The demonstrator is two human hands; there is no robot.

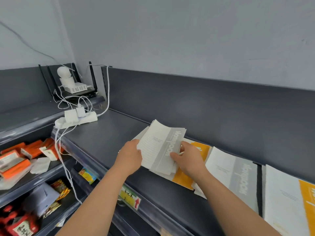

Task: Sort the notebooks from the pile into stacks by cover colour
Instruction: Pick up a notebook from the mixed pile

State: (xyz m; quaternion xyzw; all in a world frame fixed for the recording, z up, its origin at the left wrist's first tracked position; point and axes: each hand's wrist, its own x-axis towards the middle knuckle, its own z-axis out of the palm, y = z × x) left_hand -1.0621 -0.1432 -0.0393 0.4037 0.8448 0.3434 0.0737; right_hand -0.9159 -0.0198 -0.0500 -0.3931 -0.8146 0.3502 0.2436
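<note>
grey-banded white notebook [160, 147], yellow-banded notebook [183, 178], dark grey shelf [105, 133], orange boxes [22, 155]

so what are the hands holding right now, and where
A grey-striped notebook: left hand grips its left edge, right hand its grey right edge.

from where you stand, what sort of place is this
Probably a small shop: dark tiered display shelves, a price label on one shelf edge, packeted goods on the lower tiers, and a grey notebook held over more on top.
</note>
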